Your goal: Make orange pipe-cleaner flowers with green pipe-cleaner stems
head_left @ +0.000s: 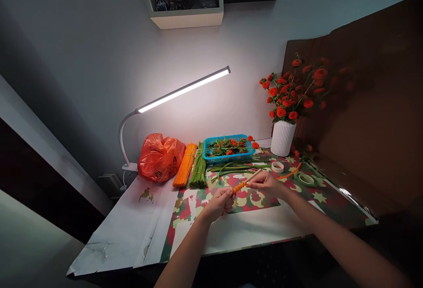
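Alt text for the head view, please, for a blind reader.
A person's left hand and right hand hold an orange strand coiled around a thin stick over a table. Behind lie an orange bundle, a green bundle and a blue basket, with a white vase of red flowers at right and a lit lamp at left.

red plastic bag, dark print, too small to read

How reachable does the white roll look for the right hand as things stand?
Probably yes: the white roll lies uncovered just beyond the right hand, though that hand seems busy at the orange coil and would likely need to let go first.
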The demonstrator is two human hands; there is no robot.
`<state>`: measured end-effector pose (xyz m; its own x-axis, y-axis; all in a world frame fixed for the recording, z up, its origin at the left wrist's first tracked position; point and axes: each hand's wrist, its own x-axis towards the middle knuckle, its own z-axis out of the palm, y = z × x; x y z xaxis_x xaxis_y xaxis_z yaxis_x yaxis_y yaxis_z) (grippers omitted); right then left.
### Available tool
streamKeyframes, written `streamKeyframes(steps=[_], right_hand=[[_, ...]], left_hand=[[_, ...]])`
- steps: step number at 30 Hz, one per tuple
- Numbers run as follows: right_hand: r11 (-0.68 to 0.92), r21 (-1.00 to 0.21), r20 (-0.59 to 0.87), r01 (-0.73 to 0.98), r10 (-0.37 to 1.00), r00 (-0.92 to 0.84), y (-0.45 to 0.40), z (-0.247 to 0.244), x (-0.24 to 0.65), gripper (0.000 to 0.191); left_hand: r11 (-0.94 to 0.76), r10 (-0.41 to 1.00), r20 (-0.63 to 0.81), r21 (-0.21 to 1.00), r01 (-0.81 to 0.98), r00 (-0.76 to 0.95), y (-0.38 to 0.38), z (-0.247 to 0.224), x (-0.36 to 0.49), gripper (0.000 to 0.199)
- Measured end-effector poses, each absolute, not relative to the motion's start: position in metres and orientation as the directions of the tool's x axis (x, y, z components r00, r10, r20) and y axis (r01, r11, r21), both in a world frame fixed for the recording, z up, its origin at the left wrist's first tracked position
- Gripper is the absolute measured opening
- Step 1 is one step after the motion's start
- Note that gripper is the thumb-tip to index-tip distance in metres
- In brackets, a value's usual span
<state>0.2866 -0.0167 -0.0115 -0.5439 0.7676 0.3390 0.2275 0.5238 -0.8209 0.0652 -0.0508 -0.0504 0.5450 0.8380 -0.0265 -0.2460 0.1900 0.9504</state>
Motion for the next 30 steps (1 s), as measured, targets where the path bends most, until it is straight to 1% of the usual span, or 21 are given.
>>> streamKeyframes(steps=[1, 3, 7, 11, 15, 18, 21, 24, 26, 28, 30], right_hand=[[0.487, -0.845, 0.3, 0.219, 0.772, -0.56, -0.013, -0.011, 0.289, 0.043], [0.472, -0.848, 0.263, 0.241, 0.769, -0.583, -0.006, -0.008, 0.295, 0.038], [0.575, -0.766, 0.278, 0.288, 0.7, -0.658, 0.003, 0.0, 0.304, 0.028], [0.615, -0.725, 0.273, 0.31, 0.67, -0.69, 0.008, 0.0, 0.307, 0.027], [0.624, -0.705, 0.268, 0.336, 0.674, -0.689, 0.011, 0.0, 0.307, 0.03], [0.678, -0.638, 0.303, 0.365, 0.657, -0.69, 0.008, 0.004, 0.308, 0.032], [0.75, -0.501, 0.387, 0.432, 0.641, -0.663, -0.001, 0.01, 0.306, 0.033], [0.791, -0.358, 0.472, 0.496, 0.612, -0.634, -0.011, 0.012, 0.303, 0.035], [0.808, -0.293, 0.513, 0.511, 0.584, -0.63, -0.015, 0.009, 0.3, 0.035], [0.817, -0.267, 0.549, 0.512, 0.565, -0.616, -0.018, 0.004, 0.297, 0.035], [0.815, -0.301, 0.584, 0.495, 0.568, -0.58, -0.02, -0.002, 0.294, 0.033]], left_hand=[[0.189, 0.817, -0.032, 0.958, -0.216, 0.575, -0.052, -0.05, 0.065, 0.044], [0.169, 0.803, -0.056, 0.976, -0.136, 0.593, -0.054, -0.048, 0.064, 0.045], [0.098, 0.823, -0.098, 0.995, 0.03, 0.56, -0.054, -0.048, 0.065, 0.05], [0.049, 0.822, -0.092, 0.995, 0.093, 0.562, -0.056, -0.045, 0.066, 0.051], [0.054, 0.823, -0.127, 0.988, 0.146, 0.553, -0.062, -0.042, 0.066, 0.049], [0.041, 0.843, -0.13, 0.983, 0.178, 0.522, -0.063, -0.044, 0.067, 0.049], [0.024, 0.873, -0.127, 0.975, 0.219, 0.471, -0.058, -0.05, 0.069, 0.052], [0.065, 0.896, -0.14, 0.98, 0.187, 0.421, -0.052, -0.056, 0.071, 0.055], [0.122, 0.904, -0.163, 0.984, 0.128, 0.396, -0.049, -0.058, 0.071, 0.056], [0.175, 0.909, -0.176, 0.984, 0.038, 0.379, -0.048, -0.059, 0.071, 0.054], [0.211, 0.912, -0.173, 0.975, -0.063, 0.372, -0.048, -0.058, 0.071, 0.051]])
